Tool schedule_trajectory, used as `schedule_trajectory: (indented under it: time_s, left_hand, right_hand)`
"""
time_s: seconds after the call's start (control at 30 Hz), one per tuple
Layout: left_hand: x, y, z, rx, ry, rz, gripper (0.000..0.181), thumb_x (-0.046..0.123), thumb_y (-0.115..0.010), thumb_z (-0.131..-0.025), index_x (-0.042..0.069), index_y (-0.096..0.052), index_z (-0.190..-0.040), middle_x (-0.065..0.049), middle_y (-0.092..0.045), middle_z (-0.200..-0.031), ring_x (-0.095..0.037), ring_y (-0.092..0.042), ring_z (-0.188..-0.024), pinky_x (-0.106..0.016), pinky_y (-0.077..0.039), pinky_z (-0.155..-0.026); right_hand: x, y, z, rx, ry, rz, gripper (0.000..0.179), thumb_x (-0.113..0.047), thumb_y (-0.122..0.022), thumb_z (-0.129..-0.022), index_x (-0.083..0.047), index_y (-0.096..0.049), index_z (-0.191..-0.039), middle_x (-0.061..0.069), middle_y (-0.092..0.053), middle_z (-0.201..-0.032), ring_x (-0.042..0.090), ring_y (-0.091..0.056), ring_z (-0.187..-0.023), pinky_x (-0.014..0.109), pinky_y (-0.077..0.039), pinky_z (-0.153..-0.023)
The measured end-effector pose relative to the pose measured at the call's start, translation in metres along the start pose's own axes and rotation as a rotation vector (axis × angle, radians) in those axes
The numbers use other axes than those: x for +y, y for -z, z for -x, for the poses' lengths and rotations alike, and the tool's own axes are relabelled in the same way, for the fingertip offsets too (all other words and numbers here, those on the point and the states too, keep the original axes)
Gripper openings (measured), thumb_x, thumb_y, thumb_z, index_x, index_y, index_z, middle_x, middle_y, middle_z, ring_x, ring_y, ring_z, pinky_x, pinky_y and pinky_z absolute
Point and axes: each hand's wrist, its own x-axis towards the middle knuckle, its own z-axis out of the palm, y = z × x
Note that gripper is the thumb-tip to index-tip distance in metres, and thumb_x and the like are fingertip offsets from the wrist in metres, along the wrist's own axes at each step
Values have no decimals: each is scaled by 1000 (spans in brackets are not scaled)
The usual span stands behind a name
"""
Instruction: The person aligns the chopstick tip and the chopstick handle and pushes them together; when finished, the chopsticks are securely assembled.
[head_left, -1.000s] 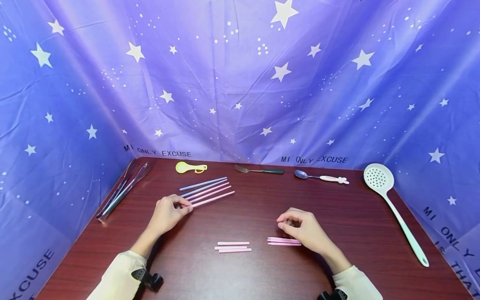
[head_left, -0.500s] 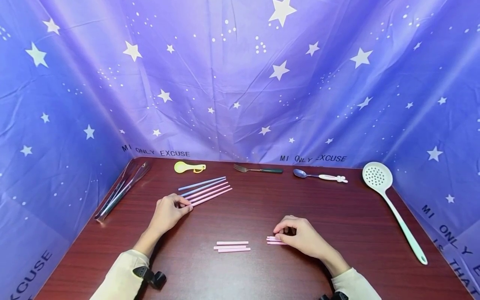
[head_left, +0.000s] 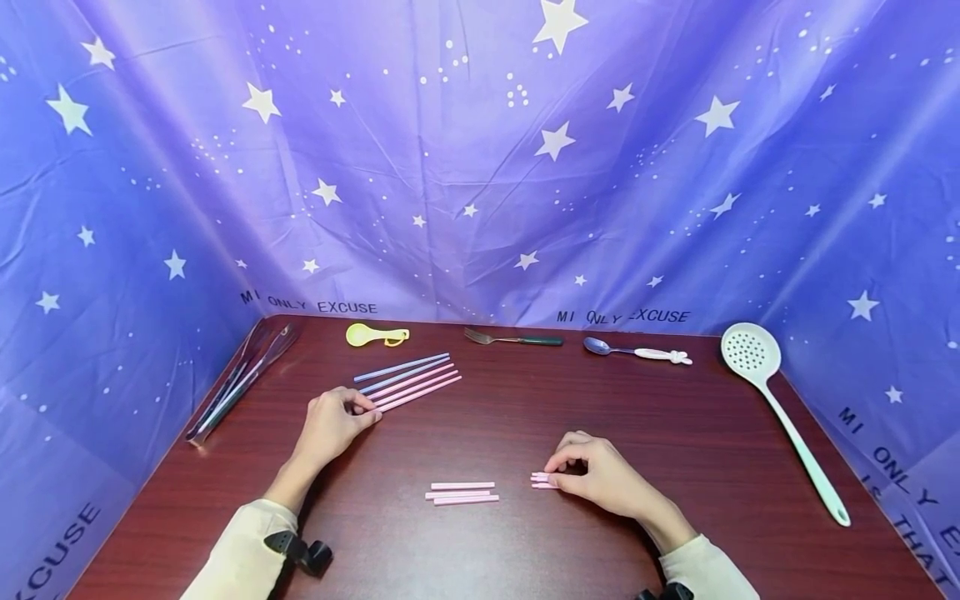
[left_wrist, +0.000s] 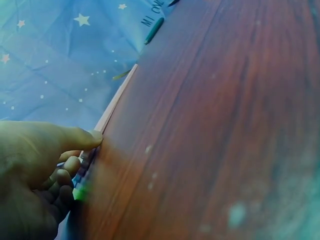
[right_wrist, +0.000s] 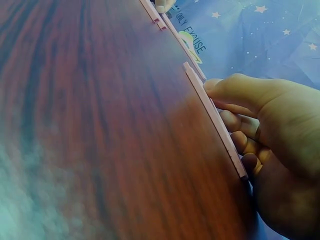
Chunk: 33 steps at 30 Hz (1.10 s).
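In the head view my left hand (head_left: 336, 427) pinches the near end of the nearest pink chopstick (head_left: 418, 393); the thumb lies along that stick in the left wrist view. Two blue chopsticks (head_left: 401, 367) and two more pink ones lie beside it, fanned side by side. My right hand (head_left: 611, 477) is low over short pink chopstick pieces (head_left: 542, 480), its thumb and fingers pinching at them and covering their right ends. One such piece (right_wrist: 216, 122) shows a narrow stud at its tip in the right wrist view. I cannot tell how many pieces the fingers grip.
Three more short pink pieces (head_left: 461, 493) lie at front centre. Along the back are a yellow measuring spoon (head_left: 367, 335), a fork (head_left: 517, 339) and a spoon with a white handle (head_left: 637, 352). A whisk (head_left: 240, 383) lies left, a pale green skimmer (head_left: 795, 433) right.
My right hand has come down onto the right-hand short pieces, its fingers drawing in around them. With my left, the nearest pink chopstick has moved closer alongside the others. The head view shifts slightly.
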Motion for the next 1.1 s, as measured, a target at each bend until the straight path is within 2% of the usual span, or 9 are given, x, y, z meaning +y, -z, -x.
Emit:
schedule_trajectory:
  time_s: [0.3,0.43,0.53,0.63,0.77,0.87,1.0,1.1]
  left_hand:
    - [0,-1,0,-11,36,13,15,21,-90,-75,17,-76,-78,-1,-65,-76,-8,-51,-65,-28,-41,-66]
    - [8,2,0,15,48,61,16,20,-90,-74,17,-76,-80,-1,-66,-77,-8,-51,-67,-26,-41,-66]
    - [16,2,1,16,23,119,15,20,-90,-75,17,-77,-83,1,-67,-78,-5,-53,-68,-22,-43,-65]
    - [25,0,4,-67,-23,205,15,19,-89,-78,18,-79,-89,4,-68,-77,-3,-55,-68,-20,-46,-64]
    - [41,-6,13,-247,-90,330,18,19,-87,-82,17,-80,-98,8,-68,-78,-3,-58,-70,-21,-48,-64]
    - [53,-14,20,-354,-155,400,21,20,-85,-84,15,-80,-103,8,-71,-82,-3,-61,-74,-21,-51,-66]
    - [68,-25,29,-455,-224,451,21,22,-84,-85,15,-80,-104,6,-72,-87,-3,-61,-77,-21,-52,-69]
    - [75,-33,35,-498,-245,447,18,23,-85,-85,18,-81,-102,8,-71,-85,-1,-59,-76,-20,-50,-69]
  right_hand:
    - [2,-2,0,-2,-36,-20,19,-11,-85,-81,-26,-76,-85,-12,-62,-78,13,-56,-77,22,-46,-67]
    - [3,-3,1,5,-41,-23,20,-10,-86,-81,-27,-76,-84,-12,-61,-77,13,-56,-76,22,-46,-67]
    - [2,-3,0,11,-30,-15,21,-8,-86,-80,-27,-75,-84,-11,-61,-77,13,-55,-76,21,-46,-66]
    - [1,-3,0,13,-15,-5,22,-8,-86,-79,-27,-75,-84,-11,-61,-77,12,-56,-76,21,-46,-66]
    - [0,-3,-1,15,-11,-8,22,-9,-86,-80,-27,-75,-84,-10,-63,-78,11,-56,-76,21,-47,-66]
    - [0,-3,-1,23,-16,-13,22,-9,-86,-80,-27,-75,-84,-10,-63,-78,12,-57,-76,22,-47,-66]
    - [0,-3,0,34,-10,-4,22,-10,-86,-80,-27,-75,-84,-11,-63,-78,12,-57,-75,22,-47,-65]
    - [1,-3,0,34,-1,4,20,-10,-86,-81,-27,-75,-84,-11,-62,-78,11,-57,-75,21,-47,-65]
